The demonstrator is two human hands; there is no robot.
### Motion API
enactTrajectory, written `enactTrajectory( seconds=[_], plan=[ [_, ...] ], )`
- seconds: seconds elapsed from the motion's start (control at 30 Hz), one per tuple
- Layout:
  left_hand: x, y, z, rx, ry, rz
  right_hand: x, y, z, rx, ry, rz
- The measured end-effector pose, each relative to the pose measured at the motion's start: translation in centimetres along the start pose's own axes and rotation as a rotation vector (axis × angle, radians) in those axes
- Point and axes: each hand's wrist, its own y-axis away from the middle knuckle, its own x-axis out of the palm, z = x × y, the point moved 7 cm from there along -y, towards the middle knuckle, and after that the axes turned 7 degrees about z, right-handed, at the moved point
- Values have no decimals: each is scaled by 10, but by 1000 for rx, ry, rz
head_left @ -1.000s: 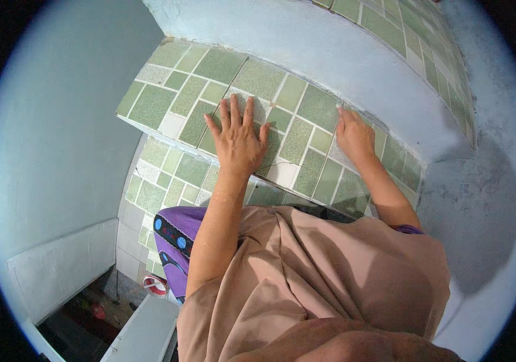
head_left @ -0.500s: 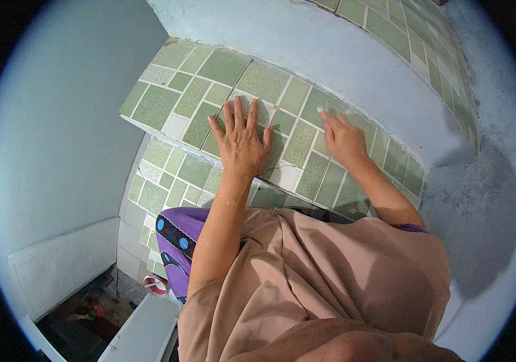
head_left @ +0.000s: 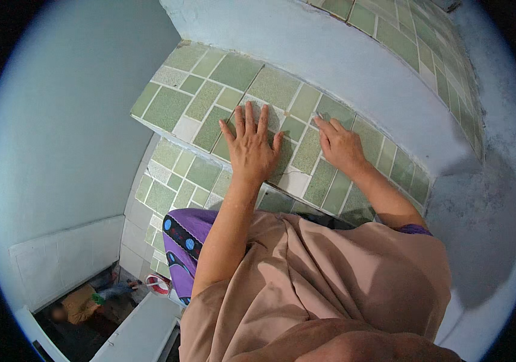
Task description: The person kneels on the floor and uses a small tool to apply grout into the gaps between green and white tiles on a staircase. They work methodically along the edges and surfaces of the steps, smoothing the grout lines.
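My left hand point(head_left: 253, 152) lies flat on the green-tiled step point(head_left: 226, 67), its fingers spread and nothing held. To its right, my right hand point(head_left: 342, 148) is closed, with thumb and forefinger pinched together over the same step. A small whitish piece point(head_left: 317, 116) shows at the forefinger's tip, too small to name. The step's tiles are green, speckled and white rectangles with pale joints, and a crack runs across the tiles between my hands.
A pale blue riser point(head_left: 330, 54) leads up to a higher tiled step point(head_left: 393, 39). Walls flank both sides. Lower tiled steps point(head_left: 164, 193) descend at left, near a red-and-white ring-shaped object point(head_left: 158, 285). Through an opening at lower left, a person point(head_left: 83, 304) is visible.
My right hand has moved left along the tiles, toward my left hand, which stays flat. The view has shifted slightly, and a person now shows more clearly through the lower-left opening.
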Motion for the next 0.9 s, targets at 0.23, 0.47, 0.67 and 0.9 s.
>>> enactTrajectory(
  seconds=[0.23, 0.47, 0.67, 0.9],
  plan=[
    [2, 0, 1, -18, 4, 30, 7, -23, 11, -8, -104, 21],
    [-1, 0, 1, -11, 17, 30, 0, -71, 6, -26, -39, 10],
    [-2, -1, 0, -12, 40, 31, 0, -117, 20, -92, -11, 63],
    [-6, -8, 7, -23, 28, 38, 4, -113, 24, -115, 77, 212]
  ],
)
